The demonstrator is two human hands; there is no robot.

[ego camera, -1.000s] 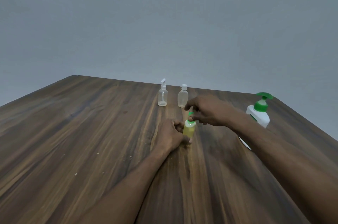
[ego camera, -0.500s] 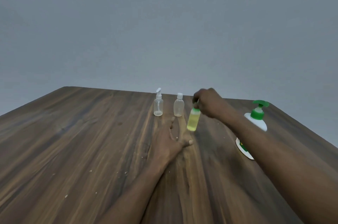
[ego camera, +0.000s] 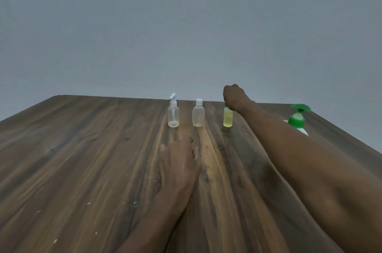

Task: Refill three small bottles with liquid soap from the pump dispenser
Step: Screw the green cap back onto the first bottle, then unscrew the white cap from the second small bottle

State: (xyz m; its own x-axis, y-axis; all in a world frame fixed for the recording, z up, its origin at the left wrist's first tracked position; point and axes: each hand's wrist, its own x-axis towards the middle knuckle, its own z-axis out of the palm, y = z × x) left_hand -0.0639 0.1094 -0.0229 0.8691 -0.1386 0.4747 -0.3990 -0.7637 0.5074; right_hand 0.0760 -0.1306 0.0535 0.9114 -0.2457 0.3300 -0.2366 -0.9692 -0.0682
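Note:
Three small bottles stand in a row near the far edge of the wooden table (ego camera: 82, 159). The left one is a clear spray bottle (ego camera: 173, 113) with a white nozzle. In the middle is a clear bottle (ego camera: 198, 115) with a white cap. The right one, a small yellow-filled bottle (ego camera: 228, 118) with a green cap, stands upright on the table; my right hand (ego camera: 233, 95) grips its cap from above. My left hand (ego camera: 179, 161) rests flat on the table in front of the row, holding nothing. The white pump dispenser (ego camera: 297, 118) with a green pump stands far right, partly hidden by my right forearm.
A plain grey wall rises behind the table. Small white specks dot the wood near my left forearm. The table's right edge runs just past the dispenser.
My right hand carried the yellow bottle away from me and set it down at the right end of the row. My left hand let go of it and now lies flat.

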